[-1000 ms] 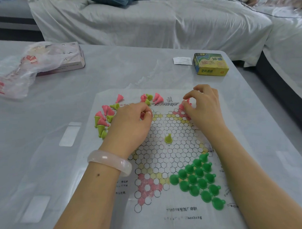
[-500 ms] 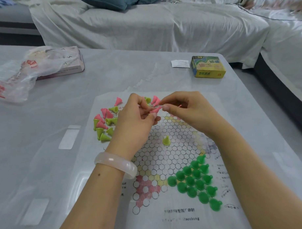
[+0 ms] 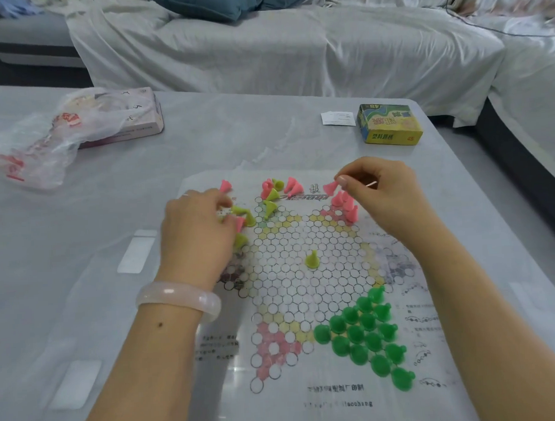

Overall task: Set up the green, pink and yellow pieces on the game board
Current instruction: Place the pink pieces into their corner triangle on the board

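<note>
Both hands work: right hand (image 3: 384,195) pinches a pink piece (image 3: 330,187), left hand (image 3: 198,232) curls over loose pieces (image 3: 243,216).

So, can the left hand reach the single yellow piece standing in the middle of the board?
Probably yes. The left hand rests on the loose pieces at the board's left edge, and only bare circles lie between it and the yellow piece. The right hand, pinching a pink piece, is not in the way.
</note>
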`<action>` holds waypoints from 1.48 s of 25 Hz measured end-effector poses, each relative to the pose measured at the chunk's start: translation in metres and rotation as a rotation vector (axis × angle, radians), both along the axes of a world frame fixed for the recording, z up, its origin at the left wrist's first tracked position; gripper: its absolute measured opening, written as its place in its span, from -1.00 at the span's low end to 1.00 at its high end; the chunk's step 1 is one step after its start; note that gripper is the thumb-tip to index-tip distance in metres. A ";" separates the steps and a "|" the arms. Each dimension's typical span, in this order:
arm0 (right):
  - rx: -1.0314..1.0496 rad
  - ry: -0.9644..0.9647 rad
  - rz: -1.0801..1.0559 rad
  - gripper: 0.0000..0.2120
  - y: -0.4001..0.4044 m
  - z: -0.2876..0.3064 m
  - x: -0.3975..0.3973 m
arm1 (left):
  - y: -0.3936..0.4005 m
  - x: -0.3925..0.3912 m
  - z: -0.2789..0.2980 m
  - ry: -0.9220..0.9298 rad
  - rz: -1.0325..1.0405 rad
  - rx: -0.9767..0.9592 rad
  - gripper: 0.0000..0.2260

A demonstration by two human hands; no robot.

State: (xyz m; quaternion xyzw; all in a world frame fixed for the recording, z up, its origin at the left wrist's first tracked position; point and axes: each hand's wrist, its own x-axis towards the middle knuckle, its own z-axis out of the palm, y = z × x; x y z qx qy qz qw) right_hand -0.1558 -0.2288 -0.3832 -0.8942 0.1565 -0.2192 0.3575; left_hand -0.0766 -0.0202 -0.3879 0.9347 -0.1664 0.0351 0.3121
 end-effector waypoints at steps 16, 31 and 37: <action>-0.432 0.213 -0.100 -0.86 0.000 -0.017 0.004 | 0.030 0.021 -0.009 0.132 0.137 0.088 -0.91; -0.450 0.238 -0.118 -0.84 0.002 -0.020 0.006 | 0.029 0.022 -0.010 0.071 0.156 0.059 -0.94; -0.442 0.255 -0.113 -0.81 0.000 -0.019 0.005 | 0.029 0.021 -0.008 0.055 0.148 0.053 -0.94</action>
